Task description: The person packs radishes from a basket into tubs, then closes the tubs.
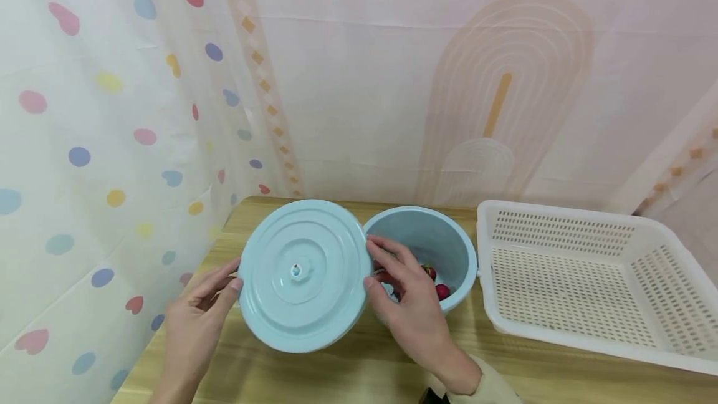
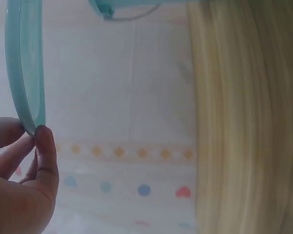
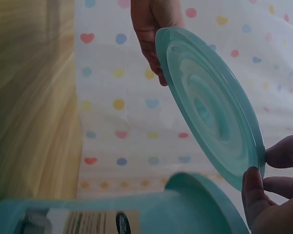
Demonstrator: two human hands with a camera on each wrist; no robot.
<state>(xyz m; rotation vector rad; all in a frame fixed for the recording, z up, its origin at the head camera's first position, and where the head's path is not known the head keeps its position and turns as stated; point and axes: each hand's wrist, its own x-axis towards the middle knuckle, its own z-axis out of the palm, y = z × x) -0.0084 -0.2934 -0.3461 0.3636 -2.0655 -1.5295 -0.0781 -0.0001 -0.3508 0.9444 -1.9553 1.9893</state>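
A round light-blue lid (image 1: pixel 331 310) with a small centre knob is held up off the table, tilted, by both hands. My left hand (image 1: pixel 193 323) pinches its left edge between thumb and fingers. At the opposite edge my right hand (image 1: pixel 412 310) pinches the rim the same way, as the right wrist view also shows for the lid (image 3: pixel 210 112). Just behind the right hand stands a light-blue bucket (image 1: pixel 449 235), uncovered. Inside it lie a few dark-red round items (image 1: pixel 442 292), partly hidden by the hand; their kind is unclear.
To the right of the bucket sits a white perforated plastic basket (image 1: pixel 572 292), close to the bucket's rim. The wooden table (image 1: pixel 314 379) backs onto a patterned curtain (image 1: pixel 359 111). A printed label (image 3: pixel 88 222) shows on the bucket's side.
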